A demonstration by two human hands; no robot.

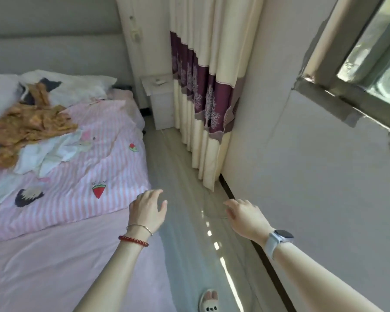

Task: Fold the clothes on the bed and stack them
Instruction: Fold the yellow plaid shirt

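Nearest, a slipper with a rabbit face [208, 301] is lying on the pale floor [185, 255] beside the bed [54, 266]. Above it both forearms are reaching forward. The left hand [148, 209], with a red bead bracelet [133, 240] and a thin bangle at the wrist, is hovering over the bed's edge with fingers loosely spread, holding nothing. The right hand [243, 213], a watch [278, 240] on its wrist, is hanging over the floor near the wall, fingers relaxed and empty.

Farther on, a pink striped quilt [95, 167] is covering the mattress. The clothes are lying unfolded at its far left: white garments [52, 154] under a crumpled orange-brown garment [29, 122], touching the pillows [77, 86]. Beyond stand a white nightstand [162, 104] and a cream and purple curtain [203, 91].
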